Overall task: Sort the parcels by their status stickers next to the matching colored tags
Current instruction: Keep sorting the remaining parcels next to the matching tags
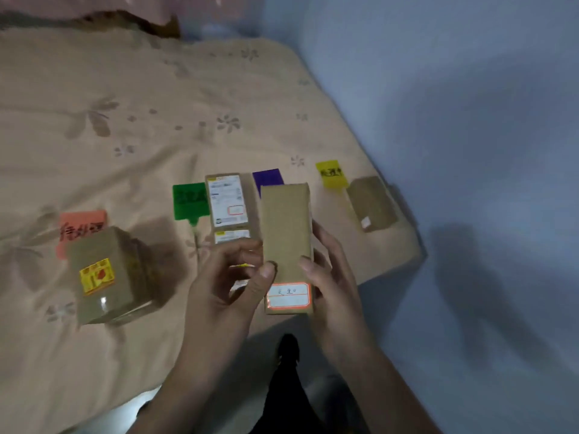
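Brown kraft paper wraps the long parcel (286,233) clamped between the left hand (225,286) and right hand (332,277) above the bed's (125,89) near edge, so reading its orange-bordered sticker (289,296) squarely before choosing among the orange tag (82,225), green tag (189,200), purple tag (268,180) and yellow tag (331,173) seems wisest.

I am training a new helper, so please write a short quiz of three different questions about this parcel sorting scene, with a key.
1. True or false: both hands hold the long parcel.
2. Which tag does the held parcel partly cover? A) orange tag B) purple tag C) yellow tag
3. Fill in: the small parcel at the bed's corner lies beside the ____ tag.

Key: 1 true; 2 B; 3 yellow.
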`<action>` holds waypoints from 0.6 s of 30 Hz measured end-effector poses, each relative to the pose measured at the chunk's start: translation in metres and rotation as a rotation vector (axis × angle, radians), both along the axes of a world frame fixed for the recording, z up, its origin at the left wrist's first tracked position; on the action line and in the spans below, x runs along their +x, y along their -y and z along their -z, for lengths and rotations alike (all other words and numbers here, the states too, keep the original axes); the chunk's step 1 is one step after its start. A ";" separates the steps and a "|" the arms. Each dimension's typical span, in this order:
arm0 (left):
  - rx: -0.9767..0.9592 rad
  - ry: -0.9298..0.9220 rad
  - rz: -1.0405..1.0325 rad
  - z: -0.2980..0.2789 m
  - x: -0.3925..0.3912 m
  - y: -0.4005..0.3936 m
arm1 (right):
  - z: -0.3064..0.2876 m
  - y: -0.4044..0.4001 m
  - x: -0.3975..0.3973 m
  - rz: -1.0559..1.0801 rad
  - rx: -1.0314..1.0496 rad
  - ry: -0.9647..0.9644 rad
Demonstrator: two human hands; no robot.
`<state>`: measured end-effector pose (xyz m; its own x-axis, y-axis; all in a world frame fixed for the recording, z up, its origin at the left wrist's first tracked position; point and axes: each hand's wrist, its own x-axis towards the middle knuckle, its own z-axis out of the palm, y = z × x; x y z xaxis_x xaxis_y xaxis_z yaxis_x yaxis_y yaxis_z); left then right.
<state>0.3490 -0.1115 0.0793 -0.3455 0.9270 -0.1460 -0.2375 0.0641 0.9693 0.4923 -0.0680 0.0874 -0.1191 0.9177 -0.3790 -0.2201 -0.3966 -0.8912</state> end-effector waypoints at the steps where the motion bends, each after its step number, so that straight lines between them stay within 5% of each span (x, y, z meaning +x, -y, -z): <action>1: -0.016 -0.014 0.008 0.006 0.026 -0.016 | 0.007 -0.014 0.027 0.005 -0.014 0.018; 5: -0.108 -0.062 0.143 0.030 0.115 -0.072 | 0.036 -0.065 0.130 0.025 -0.070 0.105; 10: -0.183 -0.337 0.382 0.069 0.176 -0.126 | 0.081 -0.109 0.214 0.057 -0.158 0.197; 15: -0.413 -0.465 0.350 0.104 0.200 -0.130 | 0.136 -0.133 0.267 -0.079 -0.091 0.939; 18: -0.497 -0.493 0.327 0.110 0.199 -0.122 | 0.151 -0.146 0.273 -0.164 -0.047 1.147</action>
